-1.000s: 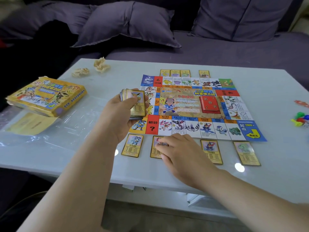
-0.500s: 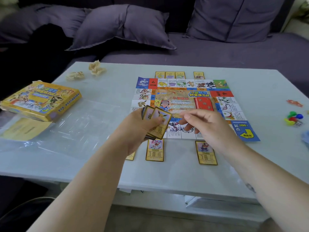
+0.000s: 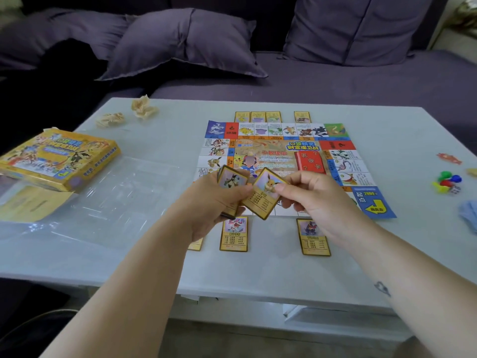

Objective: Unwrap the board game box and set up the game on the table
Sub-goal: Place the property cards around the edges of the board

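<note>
Two hands were raised above the near edge of the game board (image 3: 271, 148). The right hand (image 3: 315, 200) pinched a single gold-bordered card (image 3: 263, 200) by its right edge, with the thumb on the card's face and the fingers curled beneath. The card sat tilted, its left corner touching the left thumb. The left hand (image 3: 214, 202) gripped a stack of cards (image 3: 231, 178) just left of the pinched card.

The step in hand appeared to be setting the picture cards out around the board. The next move probably called for drawing this card clear of the stack. It would then be laid flat beside its matching square (image 3: 214, 161), seemingly on the board's left edge, just beyond the left fingertips.

Below the hands, near the wrists, two laid cards (image 3: 234, 233) rested flat on the table (image 3: 258, 270). Four far cards (image 3: 258, 117) lay past the board's far edge. Well to the left of the left hand sat the box (image 3: 59, 156), beside its loose clear wrap (image 3: 116, 197).
</note>
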